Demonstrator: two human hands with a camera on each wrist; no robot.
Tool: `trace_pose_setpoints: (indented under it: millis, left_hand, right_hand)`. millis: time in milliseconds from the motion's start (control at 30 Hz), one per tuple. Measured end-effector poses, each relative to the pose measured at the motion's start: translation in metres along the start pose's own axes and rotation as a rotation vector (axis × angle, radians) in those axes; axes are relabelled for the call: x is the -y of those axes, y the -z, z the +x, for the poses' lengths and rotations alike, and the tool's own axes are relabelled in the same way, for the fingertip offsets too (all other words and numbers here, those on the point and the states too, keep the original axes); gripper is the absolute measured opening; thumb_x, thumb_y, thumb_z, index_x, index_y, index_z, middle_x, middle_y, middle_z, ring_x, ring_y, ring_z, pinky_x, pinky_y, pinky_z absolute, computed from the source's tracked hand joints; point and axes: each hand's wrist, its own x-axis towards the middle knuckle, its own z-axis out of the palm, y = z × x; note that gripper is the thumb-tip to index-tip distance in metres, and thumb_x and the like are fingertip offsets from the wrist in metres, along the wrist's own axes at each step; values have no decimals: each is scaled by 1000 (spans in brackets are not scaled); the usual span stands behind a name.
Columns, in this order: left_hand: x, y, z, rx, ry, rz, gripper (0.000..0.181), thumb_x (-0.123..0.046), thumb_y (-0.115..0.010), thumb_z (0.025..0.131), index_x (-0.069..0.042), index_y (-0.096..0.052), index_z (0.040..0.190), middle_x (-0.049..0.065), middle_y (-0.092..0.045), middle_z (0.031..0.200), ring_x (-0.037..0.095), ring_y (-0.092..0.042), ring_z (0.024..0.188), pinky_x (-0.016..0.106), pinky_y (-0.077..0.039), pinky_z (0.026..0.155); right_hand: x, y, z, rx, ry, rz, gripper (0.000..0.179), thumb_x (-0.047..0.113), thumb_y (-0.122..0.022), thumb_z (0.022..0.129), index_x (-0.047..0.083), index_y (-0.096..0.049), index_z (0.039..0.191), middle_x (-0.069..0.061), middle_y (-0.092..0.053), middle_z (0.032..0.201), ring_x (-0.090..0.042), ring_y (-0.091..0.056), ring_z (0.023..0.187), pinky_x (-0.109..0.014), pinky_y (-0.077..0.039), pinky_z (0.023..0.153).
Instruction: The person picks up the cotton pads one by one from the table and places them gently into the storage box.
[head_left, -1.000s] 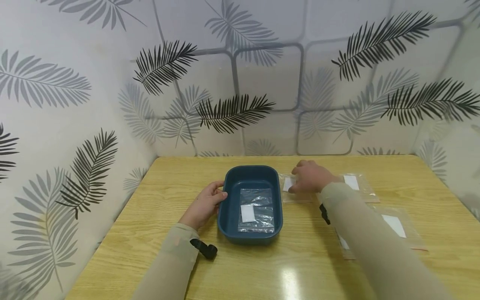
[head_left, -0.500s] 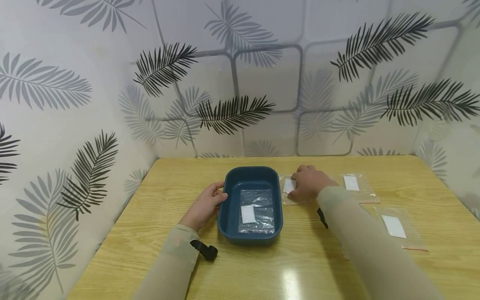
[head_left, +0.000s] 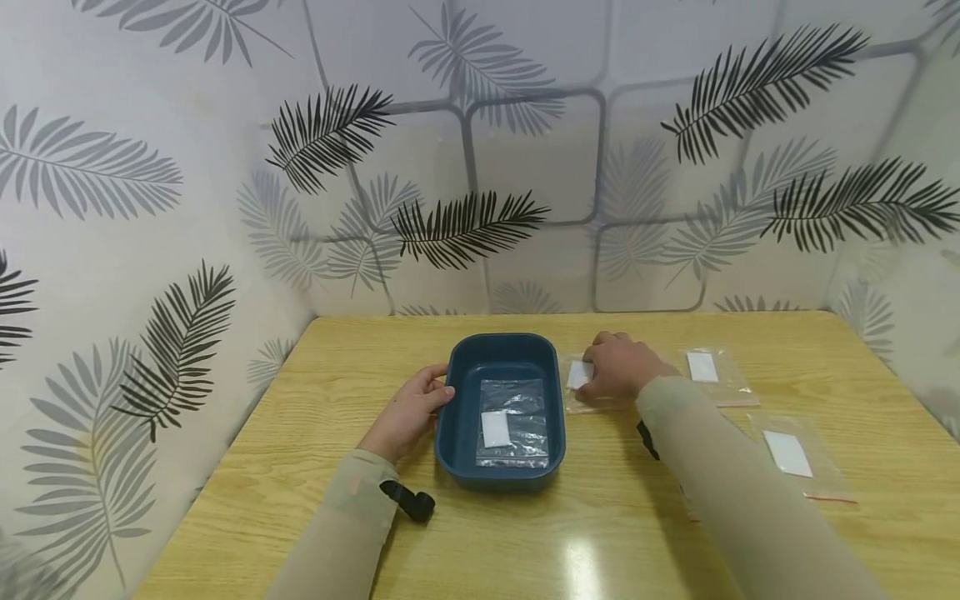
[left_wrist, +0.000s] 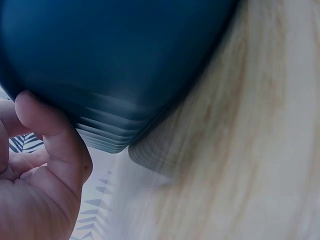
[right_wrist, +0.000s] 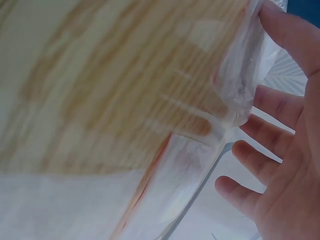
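Note:
A dark blue plastic bin (head_left: 498, 482) stands mid-table. Over its left rim sits the thumb of my left hand (head_left: 405, 414), with the fingers along the outer wall, gripping it; the left wrist view shows this thumb and the bin's wall (left_wrist: 120, 60) close up. Inside the bin lies a clear zip bag (head_left: 513, 450) with a white label. To the right of the bin, my right hand (head_left: 622, 367) pinches another clear zip bag (head_left: 580, 375) with a white label. The right wrist view has this bag's plastic (right_wrist: 240, 75) bunched between thumb and fingers.
Two more zip bags lie farther right, one at the back (head_left: 703, 367) and one nearer (head_left: 787, 454). Part of another bag shows beside the right forearm (head_left: 720, 450). Behind the wooden table (head_left: 480, 550) rises a leaf-patterned wall (head_left: 525, 167).
My right hand has come down onto the bag right of the bin, and that bag has shifted slightly right and nearer. The left hand and bin have hardly moved.

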Motion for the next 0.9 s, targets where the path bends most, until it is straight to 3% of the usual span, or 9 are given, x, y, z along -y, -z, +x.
trace_pose_setpoints:
  millis: [300,900]
  left_hand:
    - [2,1,1,4,-2,5,47,-13,-51,107,-7,-40,152,22,-54,114,24,-57,86,28,-46,65]
    - [0,0,0,-10,11,1,47,-13,-51,107,-7,-40,152,23,-54,117,25,-59,89,29,-47,67]
  right_hand:
    - [2,0,1,-19,11,3,61,48,-80,76,8,-71,121,-10,-58,129,-30,-53,110,-47,-50,82]
    - [-1,2,1,-60,36,0,59,51,-80,75,7,-72,113,-14,-57,132,-36,-52,118,-52,-49,89]
